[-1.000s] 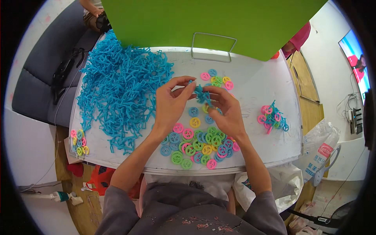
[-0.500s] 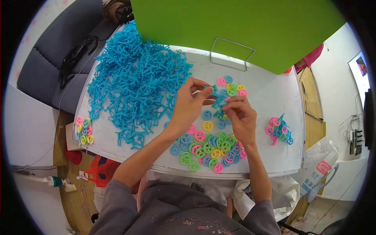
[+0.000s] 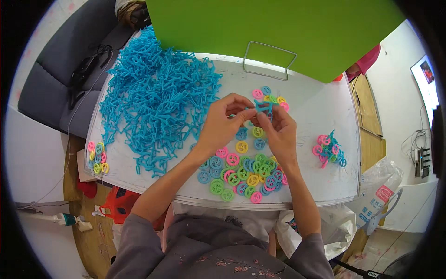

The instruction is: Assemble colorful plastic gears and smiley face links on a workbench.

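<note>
Above the middle of the white table (image 3: 316, 107), my left hand (image 3: 220, 123) pinches one end of a blue branched plastic piece (image 3: 264, 107). My right hand (image 3: 280, 132) grips the same piece from the other side, fingers curled, and the hands nearly meet. Part of the piece is hidden behind the fingers. Below the hands lie many small spoked plastic wheels (image 3: 233, 159) in pink, green, blue and yellow. A few more wheels (image 3: 258, 94) sit just beyond them. To the left spreads a large heap of blue plastic pieces (image 3: 158, 93).
A cluster of blue pieces with wheels on them (image 3: 331, 149) lies at the right. More wheels (image 3: 97, 158) sit at the left edge. A large green panel (image 3: 278, 28) with a wire frame (image 3: 269, 76) before it stands at the back. A grey sofa (image 3: 60, 65) borders the left.
My hands have come closer together, and the right has turned inward against the blue piece. The whole view has shifted slightly.
</note>
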A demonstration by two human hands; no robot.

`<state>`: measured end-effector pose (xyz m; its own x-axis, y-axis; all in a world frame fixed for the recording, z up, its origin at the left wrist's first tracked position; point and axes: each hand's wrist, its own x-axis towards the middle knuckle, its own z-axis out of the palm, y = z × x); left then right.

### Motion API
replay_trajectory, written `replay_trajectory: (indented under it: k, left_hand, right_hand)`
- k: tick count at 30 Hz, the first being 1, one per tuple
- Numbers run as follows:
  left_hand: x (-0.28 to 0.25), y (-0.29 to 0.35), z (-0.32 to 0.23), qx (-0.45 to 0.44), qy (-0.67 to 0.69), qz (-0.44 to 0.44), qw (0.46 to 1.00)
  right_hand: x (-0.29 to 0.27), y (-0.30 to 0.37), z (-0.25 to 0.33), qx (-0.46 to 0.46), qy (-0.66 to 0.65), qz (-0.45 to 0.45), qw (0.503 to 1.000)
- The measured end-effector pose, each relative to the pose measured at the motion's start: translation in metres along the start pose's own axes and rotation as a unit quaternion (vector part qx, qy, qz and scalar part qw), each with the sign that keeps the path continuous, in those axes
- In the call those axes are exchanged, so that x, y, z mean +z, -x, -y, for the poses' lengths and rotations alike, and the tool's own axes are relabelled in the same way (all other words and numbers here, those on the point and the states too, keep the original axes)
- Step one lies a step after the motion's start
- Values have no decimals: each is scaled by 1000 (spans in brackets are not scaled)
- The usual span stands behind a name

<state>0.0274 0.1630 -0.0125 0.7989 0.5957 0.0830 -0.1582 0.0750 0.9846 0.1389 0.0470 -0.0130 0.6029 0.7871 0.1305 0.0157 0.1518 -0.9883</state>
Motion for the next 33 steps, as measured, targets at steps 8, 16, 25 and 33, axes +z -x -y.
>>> replay_trajectory:
  k: [8, 16, 25, 33]
  left_hand:
    - [-12, 9, 17, 179, -514, 69, 836]
    - [-4, 12, 22, 116, -521, 70, 843]
    - [-9, -1, -4, 53, -224, -38, 972]
    - [0, 4, 3, -31, -21, -3, 999]
  right_hand:
    - [-38, -6, -4, 6, 6, -46, 999]
    - [-39, -1, -1, 22, -22, -21, 999]
    - [-36, 0, -12, -4, 104, -1, 995]
    - [-28, 5, -12, -25, 101, 13, 995]
